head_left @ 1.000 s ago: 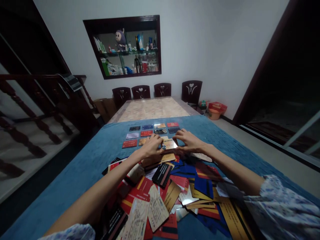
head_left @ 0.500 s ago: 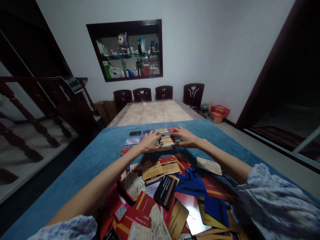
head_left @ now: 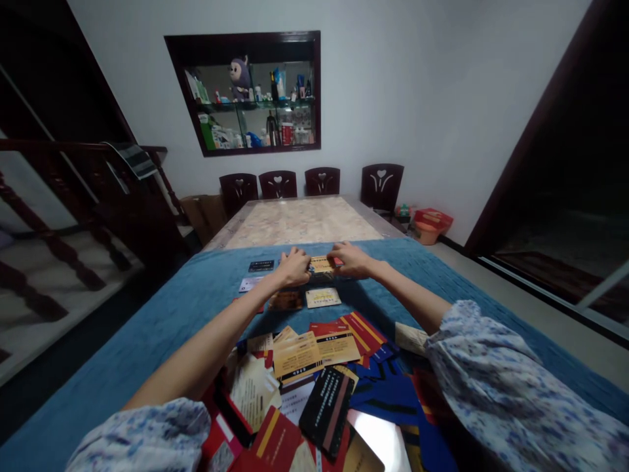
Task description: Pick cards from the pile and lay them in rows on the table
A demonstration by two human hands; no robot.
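Note:
My left hand (head_left: 293,268) and my right hand (head_left: 352,261) reach forward over the blue cloth, fingers closed on the two sides of a yellowish card (head_left: 321,265). The hands partly cover that card. Below it a cream card (head_left: 323,297) lies on the cloth, beside a dark brown card (head_left: 285,301). To the left are a black card (head_left: 261,266) and a pale lilac card (head_left: 250,284). A red card is mostly hidden behind my left wrist. Closer to me spreads a heap of mixed cards, among them a yellow card (head_left: 297,354) and a black striped card (head_left: 328,410).
The blue cloth (head_left: 162,334) covers the near half of a long table (head_left: 295,219). Several dark chairs (head_left: 322,182) stand at its far end. Wooden railings (head_left: 54,242) are at left; a red and orange container (head_left: 430,226) sits on the floor at right.
Both hands have moved farther forward with the yellowish card between them. The cream card under it now shows fully. My head view has shifted slightly.

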